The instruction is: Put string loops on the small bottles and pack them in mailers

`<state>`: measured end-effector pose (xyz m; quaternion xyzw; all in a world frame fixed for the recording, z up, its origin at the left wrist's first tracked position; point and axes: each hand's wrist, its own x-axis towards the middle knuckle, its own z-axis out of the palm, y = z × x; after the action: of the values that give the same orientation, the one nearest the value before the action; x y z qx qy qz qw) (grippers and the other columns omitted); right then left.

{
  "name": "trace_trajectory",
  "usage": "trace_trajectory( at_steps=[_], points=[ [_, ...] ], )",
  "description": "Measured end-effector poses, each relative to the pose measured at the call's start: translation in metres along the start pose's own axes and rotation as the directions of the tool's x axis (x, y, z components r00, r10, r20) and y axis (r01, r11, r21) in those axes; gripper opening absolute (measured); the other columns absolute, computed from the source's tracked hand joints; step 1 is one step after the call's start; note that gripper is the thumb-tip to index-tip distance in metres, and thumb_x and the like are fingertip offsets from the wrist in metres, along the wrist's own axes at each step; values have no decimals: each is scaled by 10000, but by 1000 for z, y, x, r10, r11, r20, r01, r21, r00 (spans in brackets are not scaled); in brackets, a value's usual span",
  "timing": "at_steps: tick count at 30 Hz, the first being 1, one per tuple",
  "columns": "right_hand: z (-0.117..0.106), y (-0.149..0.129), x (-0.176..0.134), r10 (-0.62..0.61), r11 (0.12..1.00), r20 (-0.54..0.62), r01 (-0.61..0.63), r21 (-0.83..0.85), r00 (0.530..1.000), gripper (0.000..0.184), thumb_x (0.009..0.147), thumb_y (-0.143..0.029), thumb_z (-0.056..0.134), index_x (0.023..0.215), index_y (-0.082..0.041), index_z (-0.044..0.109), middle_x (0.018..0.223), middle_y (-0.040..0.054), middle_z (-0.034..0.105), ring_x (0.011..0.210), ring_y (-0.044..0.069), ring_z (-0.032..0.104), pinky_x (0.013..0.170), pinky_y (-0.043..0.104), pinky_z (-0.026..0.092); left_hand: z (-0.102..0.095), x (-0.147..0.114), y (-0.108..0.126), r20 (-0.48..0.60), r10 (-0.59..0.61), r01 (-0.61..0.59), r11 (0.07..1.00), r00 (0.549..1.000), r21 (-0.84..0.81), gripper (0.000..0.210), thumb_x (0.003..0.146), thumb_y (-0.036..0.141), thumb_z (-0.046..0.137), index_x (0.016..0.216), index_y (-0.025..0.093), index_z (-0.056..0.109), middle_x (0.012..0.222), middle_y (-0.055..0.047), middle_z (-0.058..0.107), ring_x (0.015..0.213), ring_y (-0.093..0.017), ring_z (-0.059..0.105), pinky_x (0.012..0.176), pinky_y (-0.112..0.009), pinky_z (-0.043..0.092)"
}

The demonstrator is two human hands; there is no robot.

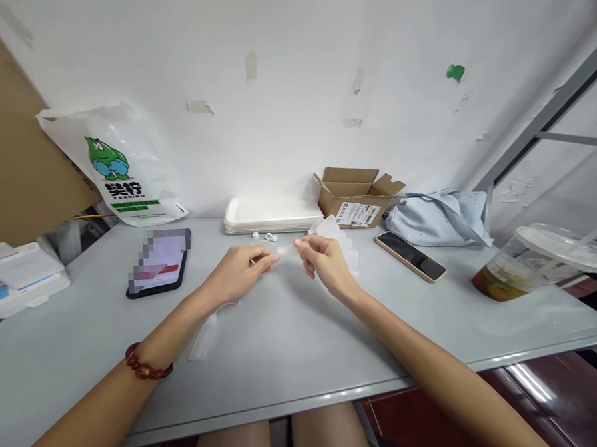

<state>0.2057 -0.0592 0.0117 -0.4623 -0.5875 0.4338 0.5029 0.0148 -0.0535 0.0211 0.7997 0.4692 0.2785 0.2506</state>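
Forearms outstretched, hands [285, 261] meeting fingertip-to-fingertip.

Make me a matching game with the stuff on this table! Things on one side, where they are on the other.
Things:
1. cardboard box
2. phone
3. drink cup
4. bead bracelet

Places:
A. on the left wrist
B. flat on the table, in front of the blue cloth
C. on its side at the table's right end
D. open, by the wall

Pairs: 1-D, 2-B, 3-C, 4-A

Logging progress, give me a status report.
Left hand and right hand pinch small clear plastic piece together above grey table. Nothing blocking.
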Motion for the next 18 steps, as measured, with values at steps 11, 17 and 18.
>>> trace_trajectory(
  at_steps=[11, 17, 18],
  points=[
    [-72, 7, 39, -458, 568, -35, 262, -780, 888, 267, 877, -269, 462, 1036, -180, 658, 929, 80, 670, 802, 199, 551, 753, 312, 399, -11, 24, -37, -8, -4, 5, 986, 1000, 167, 238, 787, 346, 471, 849, 200, 648, 931, -58, 701, 861, -219, 631, 746, -302, 454],
    [-66, 7, 36, -359, 465, 156, 322, -825, 920, 261, 863, -211, 485, 1059, -178, 654, 975, 87, 679, 947, 240, 511, 832, 360, 367, 7, 59, -40, 64, 210, -217, 963, 976, 158, 307, 770, 247, 447, 980, 187, 663, 1169, -108, 639, 1042, -258, 598, 922, -369, 427],
    [-64, 6, 34, -325, 440, 182, 318, -840, 928, 260, 855, -202, 495, 1058, -185, 657, 994, 90, 674, 966, 248, 504, 834, 371, 358, 10, 65, -41, 80, 221, -231, 959, 972, 164, 286, 758, 239, 456, 939, 187, 672, 1137, -110, 653, 1050, -266, 595, 930, -374, 421]
  ],
)
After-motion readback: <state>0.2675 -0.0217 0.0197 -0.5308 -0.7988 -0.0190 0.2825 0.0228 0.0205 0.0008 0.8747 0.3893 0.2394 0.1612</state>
